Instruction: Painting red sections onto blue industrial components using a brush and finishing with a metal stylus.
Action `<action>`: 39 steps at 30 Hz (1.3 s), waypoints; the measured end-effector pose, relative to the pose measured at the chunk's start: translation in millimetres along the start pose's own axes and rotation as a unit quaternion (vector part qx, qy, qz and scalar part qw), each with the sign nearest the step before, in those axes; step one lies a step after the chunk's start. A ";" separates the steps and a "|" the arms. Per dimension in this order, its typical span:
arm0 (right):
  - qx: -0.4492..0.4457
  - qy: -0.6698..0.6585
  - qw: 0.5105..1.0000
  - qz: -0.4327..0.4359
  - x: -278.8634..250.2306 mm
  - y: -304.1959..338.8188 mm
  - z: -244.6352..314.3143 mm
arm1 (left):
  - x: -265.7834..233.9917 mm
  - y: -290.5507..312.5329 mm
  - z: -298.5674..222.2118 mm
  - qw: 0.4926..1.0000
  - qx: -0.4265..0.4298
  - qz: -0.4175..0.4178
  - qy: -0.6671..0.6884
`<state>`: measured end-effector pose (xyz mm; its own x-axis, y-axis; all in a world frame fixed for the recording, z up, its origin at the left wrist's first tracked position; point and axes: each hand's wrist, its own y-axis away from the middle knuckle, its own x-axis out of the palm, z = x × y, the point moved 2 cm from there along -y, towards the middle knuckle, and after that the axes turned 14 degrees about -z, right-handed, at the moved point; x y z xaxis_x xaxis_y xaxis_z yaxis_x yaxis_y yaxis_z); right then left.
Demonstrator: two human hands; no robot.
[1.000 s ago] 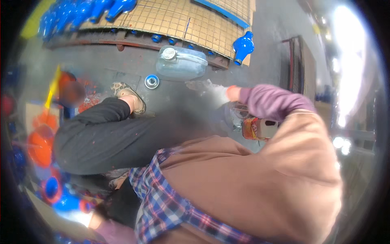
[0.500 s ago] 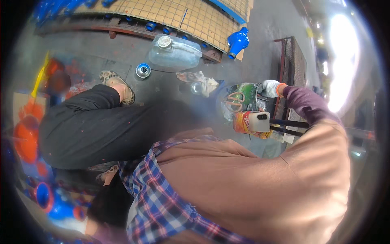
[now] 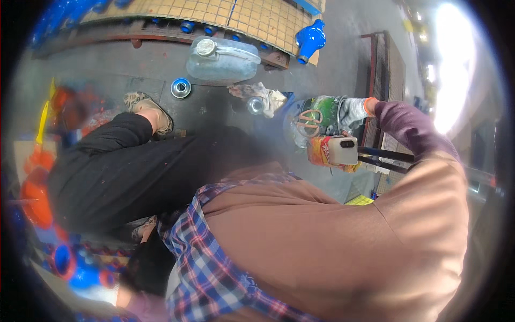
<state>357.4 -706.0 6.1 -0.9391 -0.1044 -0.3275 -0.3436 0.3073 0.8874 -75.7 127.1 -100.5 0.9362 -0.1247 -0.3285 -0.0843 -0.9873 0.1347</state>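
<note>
My right hand (image 3: 353,114), in a pale knit glove with an orange cuff, reaches into the open mouth of a green cut-down container (image 3: 328,110); its fingertips are hidden inside. A pair of scissors (image 3: 309,123) with pinkish handles lies against that container. Below it is a red and yellow packet (image 3: 318,151) with a pale phone (image 3: 343,152) on it. At the lower left, my left hand (image 3: 99,293), also gloved, is closed against the underside of a blue pipe fitting (image 3: 86,272) with red-rimmed ends. That fitting is tilted, and blur hides most of the fingers.
A clear plastic jug (image 3: 225,60), a blue-topped can (image 3: 181,88) and a stained rag (image 3: 268,96) lie on the floor ahead. Beyond stands a mesh-topped rack (image 3: 257,27) with a blue fitting (image 3: 311,42) at its corner. Red-painted vessels (image 3: 36,201) stand left.
My right hand has gone deeper into the green container, its fingers now out of sight. The left hand stays at the blue pipe fitting. The whole view has shifted slightly.
</note>
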 end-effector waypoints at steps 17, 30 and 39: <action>-0.070 0.381 0.921 0.050 -81.7 -0.5 19.6 | -31.8 22.7 -10.4 0.992 -0.062 0.007 0.108; -0.599 -0.323 0.722 -0.125 -65.1 190.7 406.1 | 49.1 127.6 -102.9 0.932 -0.180 0.039 0.311; -0.623 -0.401 0.668 0.069 26.4 211.8 433.2 | 40.8 128.5 -75.1 0.880 -0.222 0.096 0.408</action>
<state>263.3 -233.9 44.9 -0.8276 0.5378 0.1609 -0.4638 -0.8165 0.3437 -22.6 2.5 -26.4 0.8677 0.0069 0.4971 -0.2955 -0.7970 0.5268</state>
